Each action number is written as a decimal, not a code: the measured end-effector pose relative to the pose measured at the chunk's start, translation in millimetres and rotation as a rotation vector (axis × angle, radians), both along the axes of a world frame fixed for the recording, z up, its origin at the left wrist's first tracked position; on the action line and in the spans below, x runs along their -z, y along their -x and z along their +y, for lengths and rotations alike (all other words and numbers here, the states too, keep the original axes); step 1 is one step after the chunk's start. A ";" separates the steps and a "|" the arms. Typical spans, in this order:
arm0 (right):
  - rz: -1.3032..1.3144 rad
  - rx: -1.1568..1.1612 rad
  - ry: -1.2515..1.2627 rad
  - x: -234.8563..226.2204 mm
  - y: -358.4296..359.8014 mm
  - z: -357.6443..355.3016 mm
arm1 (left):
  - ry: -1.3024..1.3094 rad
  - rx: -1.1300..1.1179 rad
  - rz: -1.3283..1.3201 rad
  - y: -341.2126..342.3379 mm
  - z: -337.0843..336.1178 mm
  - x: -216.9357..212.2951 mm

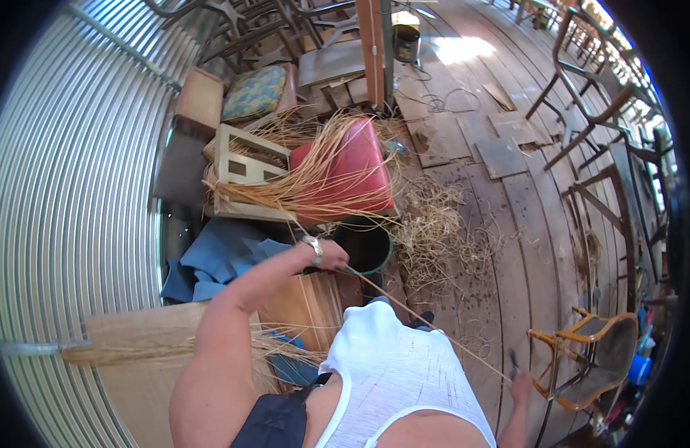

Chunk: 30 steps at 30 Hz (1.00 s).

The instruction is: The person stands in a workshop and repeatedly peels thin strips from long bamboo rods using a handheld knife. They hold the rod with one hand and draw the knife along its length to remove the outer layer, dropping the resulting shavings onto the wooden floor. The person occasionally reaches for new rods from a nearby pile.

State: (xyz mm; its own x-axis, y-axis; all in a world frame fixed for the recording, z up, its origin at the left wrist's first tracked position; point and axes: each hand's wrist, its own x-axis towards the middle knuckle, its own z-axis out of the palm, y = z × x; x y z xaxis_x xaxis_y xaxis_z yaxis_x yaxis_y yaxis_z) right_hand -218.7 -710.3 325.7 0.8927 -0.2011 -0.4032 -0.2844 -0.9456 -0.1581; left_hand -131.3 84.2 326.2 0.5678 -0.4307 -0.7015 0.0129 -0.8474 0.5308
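My left hand point(331, 255), with a metal watch on its wrist, is closed on a thin rattan strip point(427, 325) above a dark bucket point(387, 261). The strip stretches tight down to the right, to my right hand point(522, 387). That hand is closed around a small dark tool point(514, 361) that looks like a knife, and the strip's end meets its fingers. Beyond my left hand, a bundle of long rattan strips point(285, 193) drapes over a red cushioned seat point(363, 168) and a pale wooden frame point(224, 168).
Tangled rattan shavings point(431, 224) cover the floorboards beside the bucket. To my right stands a cane-framed chair point(598, 351). Chair frames point(610, 112) line the far right. Blue sheets point(218, 257) and a board point(147, 388) with more strips lie left, near a corrugated wall point(69, 187).
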 end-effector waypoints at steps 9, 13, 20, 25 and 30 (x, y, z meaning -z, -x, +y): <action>-0.259 0.162 -0.052 19.5 -37.6 -61.3 | -0.009 0.259 -0.322 -54.2 -171.4 40.5; -0.202 0.115 -0.475 -34.2 -93.5 131.0 | 0.324 0.305 -0.369 -49.9 -373.5 5.6; 0.036 0.250 -0.746 -103.8 -94.8 183.9 | 0.607 0.150 -0.334 -54.7 -328.9 -10.3; -0.149 0.240 -0.211 -13.8 -66.1 -15.4 | 0.221 0.197 -0.112 -63.3 -153.5 -15.0; -0.189 0.412 -0.046 -27.8 -71.7 -39.0 | -0.228 0.158 -0.224 -63.5 -113.2 1.8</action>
State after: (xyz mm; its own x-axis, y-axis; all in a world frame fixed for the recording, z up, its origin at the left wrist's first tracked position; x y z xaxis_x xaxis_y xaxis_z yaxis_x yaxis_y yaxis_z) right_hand -147.0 -749.3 353.5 0.8008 -0.5408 -0.2574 -0.5975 -0.7505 -0.2824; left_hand -67.8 -29.0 324.4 0.6575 -0.3720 -0.6552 -0.2230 -0.9267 0.3023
